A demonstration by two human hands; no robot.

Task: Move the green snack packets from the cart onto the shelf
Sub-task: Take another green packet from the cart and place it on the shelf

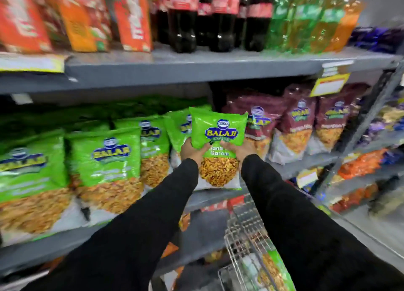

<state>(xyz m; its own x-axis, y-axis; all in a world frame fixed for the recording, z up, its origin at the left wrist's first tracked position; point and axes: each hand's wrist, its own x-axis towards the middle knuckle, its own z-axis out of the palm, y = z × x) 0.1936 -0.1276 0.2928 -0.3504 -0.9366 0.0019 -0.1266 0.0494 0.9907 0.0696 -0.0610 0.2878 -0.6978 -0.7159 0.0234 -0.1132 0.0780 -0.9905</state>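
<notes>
Dark cola bottles (pixel 182 21) with red labels stand upright on the top tier, between orange juice cartons (pixel 133 17) on the left and green soda bottles (pixel 290 17) on the right. One tier down, maroon snack packets (pixel 299 124) stand in a row, each just beside the next. A yellow price tag (pixel 330 84) hangs above them. Further right, purple packets (pixel 376 39) are too blurred to read.
</notes>
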